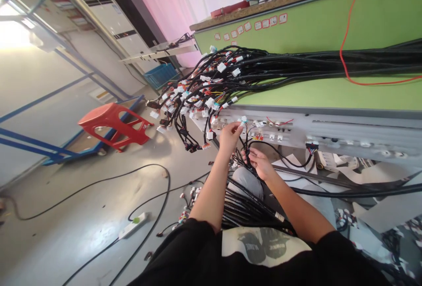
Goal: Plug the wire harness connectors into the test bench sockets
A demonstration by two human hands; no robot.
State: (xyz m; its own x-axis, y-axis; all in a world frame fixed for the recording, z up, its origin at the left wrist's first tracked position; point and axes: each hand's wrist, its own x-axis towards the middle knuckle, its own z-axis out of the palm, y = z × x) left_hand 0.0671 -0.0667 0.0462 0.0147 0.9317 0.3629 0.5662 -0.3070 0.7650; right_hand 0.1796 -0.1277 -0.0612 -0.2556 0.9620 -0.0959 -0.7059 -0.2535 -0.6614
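Observation:
My left hand [231, 135] is closed, thumb and fingers pinching a small white and light-blue connector [243, 120] on thin wires, in front of the white fixture rail [300, 130]. Lower and to the right, my right hand [259, 161] has its fingers wrapped round the black wire harness [248, 150] that the connector's wires run into. One black branch of it arcs right to a dark connector [311, 145] at the rail. More small plugs, white, red and yellow, sit along the rail close to my hands.
A thick bundle of finished-looking black harnesses [283, 67] lies on the green bench [316, 26], its white plugs hanging off the left end. More harnesses [244, 209] rest across my lap. On the floor are a red stool [115, 123], a power strip [134, 225] and black cables.

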